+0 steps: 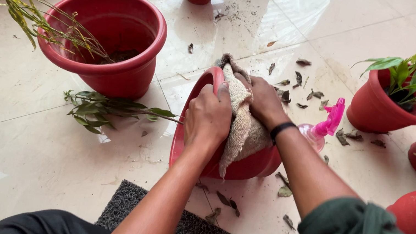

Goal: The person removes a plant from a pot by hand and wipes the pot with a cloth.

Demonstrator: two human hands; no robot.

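pot (245,164) tipped, mouth facing left

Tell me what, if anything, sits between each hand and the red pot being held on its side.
Nothing separates the left hand from the red pot: it grips the rim directly. Under the right hand lies a beige cloth, draped over the pot's side, so that hand presses on the cloth rather than the plastic.

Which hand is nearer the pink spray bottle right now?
Right. The right hand presses the beige cloth on the red pot, just left of the pink spray bottle. The left hand grips the pot's far rim, farther away.
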